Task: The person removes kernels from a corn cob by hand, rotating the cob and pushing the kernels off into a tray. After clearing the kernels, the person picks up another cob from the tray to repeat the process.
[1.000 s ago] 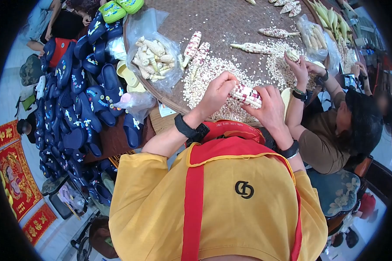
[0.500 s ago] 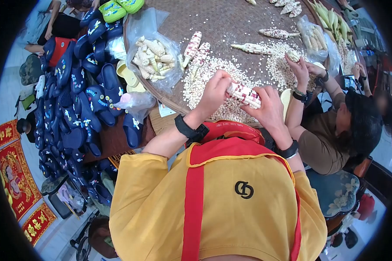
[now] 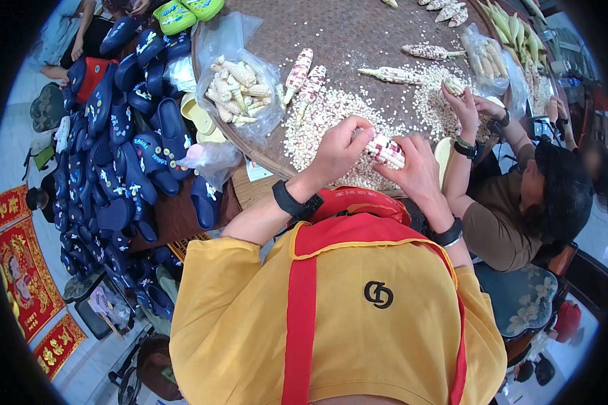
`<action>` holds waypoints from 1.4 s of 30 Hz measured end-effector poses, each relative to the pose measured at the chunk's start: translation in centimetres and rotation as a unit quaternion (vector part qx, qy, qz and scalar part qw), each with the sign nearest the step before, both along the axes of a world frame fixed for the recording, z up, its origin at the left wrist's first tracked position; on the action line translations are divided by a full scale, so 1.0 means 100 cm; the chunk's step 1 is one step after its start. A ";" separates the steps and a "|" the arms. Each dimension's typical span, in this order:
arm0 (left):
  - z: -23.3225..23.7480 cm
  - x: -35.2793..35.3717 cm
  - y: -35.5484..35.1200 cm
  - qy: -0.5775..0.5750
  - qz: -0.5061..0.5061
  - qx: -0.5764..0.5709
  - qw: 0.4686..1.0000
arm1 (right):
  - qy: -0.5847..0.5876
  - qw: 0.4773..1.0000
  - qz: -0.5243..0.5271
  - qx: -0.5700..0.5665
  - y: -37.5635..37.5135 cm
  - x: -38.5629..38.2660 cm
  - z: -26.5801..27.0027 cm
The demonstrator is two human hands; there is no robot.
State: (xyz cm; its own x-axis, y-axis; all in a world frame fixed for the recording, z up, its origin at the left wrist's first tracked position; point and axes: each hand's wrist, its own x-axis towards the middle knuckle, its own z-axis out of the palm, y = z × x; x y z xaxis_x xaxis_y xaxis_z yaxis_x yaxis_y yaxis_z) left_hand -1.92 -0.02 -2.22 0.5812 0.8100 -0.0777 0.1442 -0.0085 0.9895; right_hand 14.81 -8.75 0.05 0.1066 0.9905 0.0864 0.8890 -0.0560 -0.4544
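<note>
Head view: left hand [image 3: 338, 152] and right hand [image 3: 417, 170] shelling a corn cob [image 3: 388, 150]
Fingers of both hands closed round the corn cob (one at each end); it sits just above the loose kernels [image 3: 327, 115] on the woven tray [image 3: 358, 34]; seemingly mid-shelling; full rows call for firm thumb pressure.

Round woven tray [image 3: 358, 34], seen from above. Lying on it: a clear bag of stripped cobs [image 3: 240, 84] near the left rim, two speckled corn ears [image 3: 302, 73] side by side (white with red grains), a further ear [image 3: 392, 74] beyond, and loose kernels [image 3: 317, 121] in pale heaps.
</note>
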 end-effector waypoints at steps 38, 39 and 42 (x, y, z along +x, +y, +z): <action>-0.029 -0.020 0.010 -0.063 -0.011 0.106 0.992 | 0.141 0.988 -0.014 -0.063 -0.001 0.008 -0.006; -0.023 -0.020 0.009 -0.042 -0.016 0.060 0.997 | 0.141 0.988 -0.014 -0.063 -0.001 0.009 -0.006; -0.009 -0.013 0.003 -0.053 -0.003 0.007 0.999 | 0.125 0.990 -0.003 -0.062 -0.001 0.009 -0.006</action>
